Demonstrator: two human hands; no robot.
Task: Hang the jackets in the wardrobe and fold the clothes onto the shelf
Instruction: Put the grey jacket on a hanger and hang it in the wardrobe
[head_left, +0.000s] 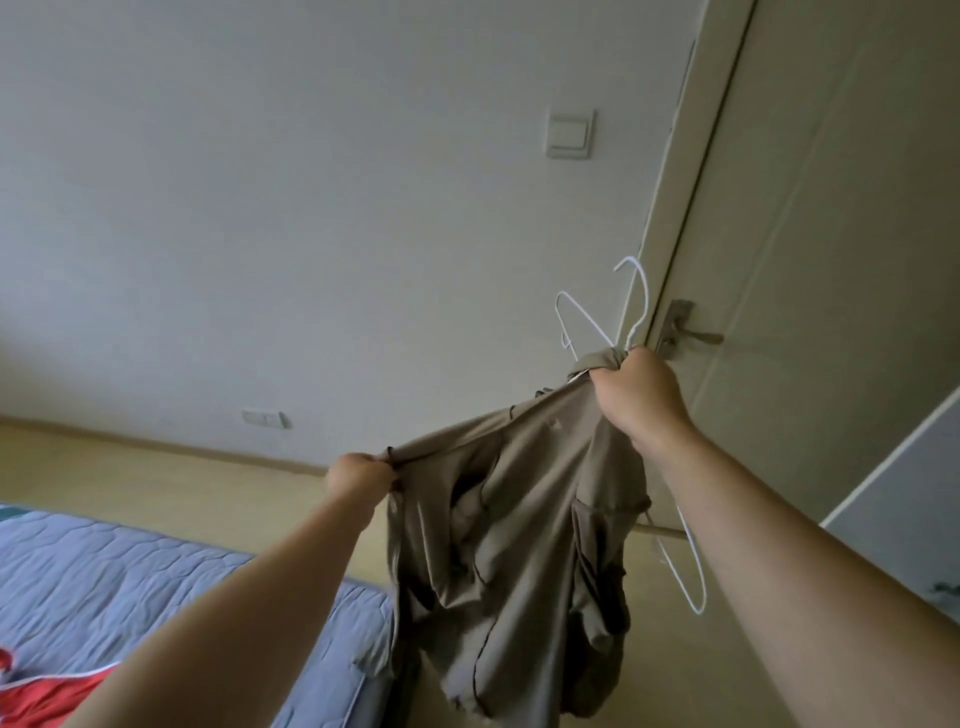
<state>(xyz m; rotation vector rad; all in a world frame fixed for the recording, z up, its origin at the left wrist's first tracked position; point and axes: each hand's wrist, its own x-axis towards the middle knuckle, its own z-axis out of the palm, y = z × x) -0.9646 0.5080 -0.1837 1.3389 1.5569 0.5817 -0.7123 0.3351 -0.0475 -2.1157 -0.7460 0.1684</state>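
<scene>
A khaki jacket (519, 545) hangs in the air in front of me, stretched between both hands. My left hand (358, 475) pinches one edge of its upper part at the left. My right hand (641, 395) is higher and grips the bunched collar together with a white wire hanger (636, 306). The hanger's hook and one shoulder stick up above my fist, and its lower loop shows to the right of the jacket. Part of the hanger is hidden inside the cloth.
A bed with a blue quilted cover (156, 587) lies at the lower left, with a red garment (47, 696) on it. A closed door (831, 260) with a metal handle (691, 332) stands to the right. A wardrobe door edge (904, 478) shows at the far right.
</scene>
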